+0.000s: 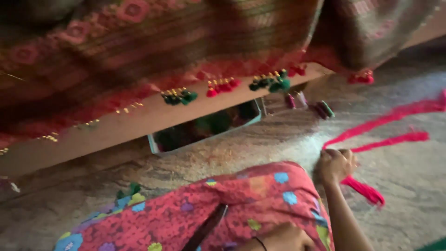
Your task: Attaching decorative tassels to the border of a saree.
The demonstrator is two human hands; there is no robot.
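Note:
My right hand (335,163) is closed on a bundle of bright pink thread (364,189) and rests on the stone floor beside my knee. Long pink strands (385,122) run from that hand away to the right across the floor. My left hand (284,238) lies at the bottom edge on my lap, over red flowered cloth (232,200). Its fingers are hidden. A dark narrow object (206,227) lies on the lap just left of it, and I cannot tell whether the hand touches it.
A red patterned fabric (139,51) drapes over a low wooden board (139,122). Green tassels (179,96) and red tassels (222,86) with gold beads hang along its hem. Under the board sits a pale tray (153,142). Small thread spools (321,109) lie on the floor.

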